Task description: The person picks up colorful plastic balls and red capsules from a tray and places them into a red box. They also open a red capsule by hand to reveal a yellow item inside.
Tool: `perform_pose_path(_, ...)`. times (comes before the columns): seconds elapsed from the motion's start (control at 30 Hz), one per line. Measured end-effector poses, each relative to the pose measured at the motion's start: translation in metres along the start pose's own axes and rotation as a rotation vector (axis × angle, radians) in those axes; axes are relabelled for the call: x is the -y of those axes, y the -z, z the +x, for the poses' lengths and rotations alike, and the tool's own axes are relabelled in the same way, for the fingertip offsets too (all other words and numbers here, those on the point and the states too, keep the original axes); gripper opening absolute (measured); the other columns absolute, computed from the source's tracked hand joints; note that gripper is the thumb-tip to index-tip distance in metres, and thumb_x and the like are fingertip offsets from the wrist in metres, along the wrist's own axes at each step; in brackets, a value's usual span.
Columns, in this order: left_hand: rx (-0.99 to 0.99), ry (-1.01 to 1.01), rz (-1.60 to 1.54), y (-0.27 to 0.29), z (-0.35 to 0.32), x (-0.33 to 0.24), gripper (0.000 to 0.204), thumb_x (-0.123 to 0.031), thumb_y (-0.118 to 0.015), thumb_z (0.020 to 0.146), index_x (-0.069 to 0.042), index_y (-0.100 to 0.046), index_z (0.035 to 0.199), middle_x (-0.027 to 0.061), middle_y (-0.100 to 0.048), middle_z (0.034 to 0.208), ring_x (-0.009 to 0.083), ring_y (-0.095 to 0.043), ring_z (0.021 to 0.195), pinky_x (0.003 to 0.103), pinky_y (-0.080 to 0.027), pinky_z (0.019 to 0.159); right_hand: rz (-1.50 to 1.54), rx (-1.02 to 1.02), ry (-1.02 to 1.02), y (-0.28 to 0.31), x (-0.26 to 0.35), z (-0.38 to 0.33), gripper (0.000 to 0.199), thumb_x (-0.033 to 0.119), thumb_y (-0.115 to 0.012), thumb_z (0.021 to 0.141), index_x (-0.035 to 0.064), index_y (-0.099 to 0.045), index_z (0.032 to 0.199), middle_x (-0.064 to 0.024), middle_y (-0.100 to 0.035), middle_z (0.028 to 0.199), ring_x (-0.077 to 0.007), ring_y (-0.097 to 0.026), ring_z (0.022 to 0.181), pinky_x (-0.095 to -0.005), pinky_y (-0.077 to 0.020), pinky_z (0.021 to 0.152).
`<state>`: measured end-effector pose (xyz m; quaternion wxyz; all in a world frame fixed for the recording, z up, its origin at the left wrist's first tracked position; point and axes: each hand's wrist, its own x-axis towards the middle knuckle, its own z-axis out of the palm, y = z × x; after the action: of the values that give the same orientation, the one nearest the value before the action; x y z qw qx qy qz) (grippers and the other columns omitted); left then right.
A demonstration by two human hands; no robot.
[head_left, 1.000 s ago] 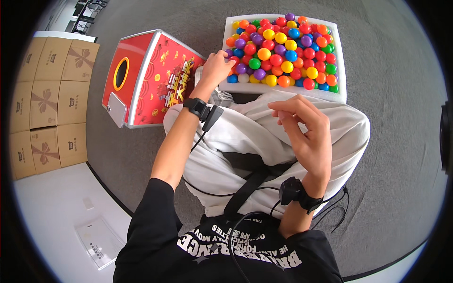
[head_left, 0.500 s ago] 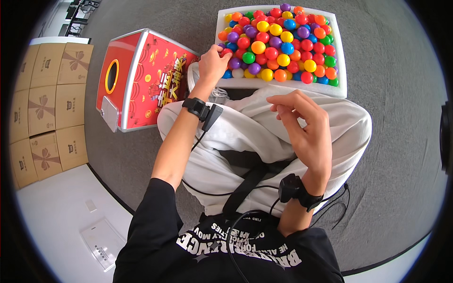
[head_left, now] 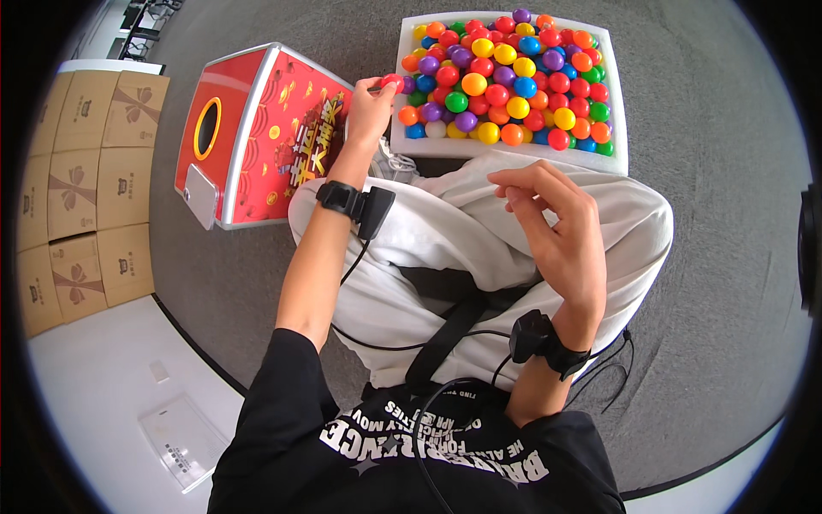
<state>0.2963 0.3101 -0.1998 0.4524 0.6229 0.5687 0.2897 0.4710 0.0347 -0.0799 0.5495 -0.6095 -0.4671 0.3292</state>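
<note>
Between the fingers of my left hand (head_left: 370, 111) is a red plastic ball (head_left: 392, 82), held just off the left edge of a white foam box (head_left: 514, 158). Balls in red, yellow, blue, green, orange and purple (head_left: 473, 83) fill that box. To the left of the hand stands a red box (head_left: 291, 120) with silver edges and a yellow-ringed round hole (head_left: 206, 128) in one side. My right hand (head_left: 561, 227) hovers over my right leg, fingers curved and apart, with nothing in it.
Stacked brown cardboard boxes (head_left: 77, 190) line the left side. Beside the foam box, a white cable (head_left: 394, 163) lies near my left knee. Black cables run from the devices on my wrists (head_left: 364, 210) across my lap. Grey carpet (head_left: 711, 257) spreads around.
My left hand has lifted the red ball from the foam box's left edge and moved left, toward the red box. My right hand has hardly moved.
</note>
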Motion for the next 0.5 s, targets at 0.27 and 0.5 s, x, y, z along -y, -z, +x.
perform_pose_path(0.27, 0.247, -0.185, -0.137, 0.056, -0.115, -0.095, 0.037, -0.02, -0.066, 0.095, 0.001, -0.055, 0.124, 0.0107, -0.065, 0.111, 0.0141, -0.064, 0.099, 0.028, -0.052, 0.088, -0.031, 0.049, 0.008, -0.012, 0.012, -0.001, 0.013, 0.0, -0.061, 0.091, 0.0005, -0.068, 0.102, -0.0101, -0.065, 0.088, -0.0197, -0.061, 0.071, -0.0304, -0.0501, 0.066)
perform_pose_path(0.5, 0.257, -0.138, -0.339, 0.085, -0.243, -0.114, 0.044, -0.006, -0.074, 0.087, 0.002, -0.053, 0.125, 0.0098, -0.061, 0.118, 0.0146, -0.061, 0.106, 0.028, -0.05, 0.092, 0.022, 0.212, 0.064, -0.03, 0.029, -0.009, 0.021, 0.01, -0.069, 0.089, 0.0008, -0.066, 0.108, -0.0113, -0.065, 0.093, -0.0215, -0.064, 0.073, -0.0314, -0.0511, 0.066)
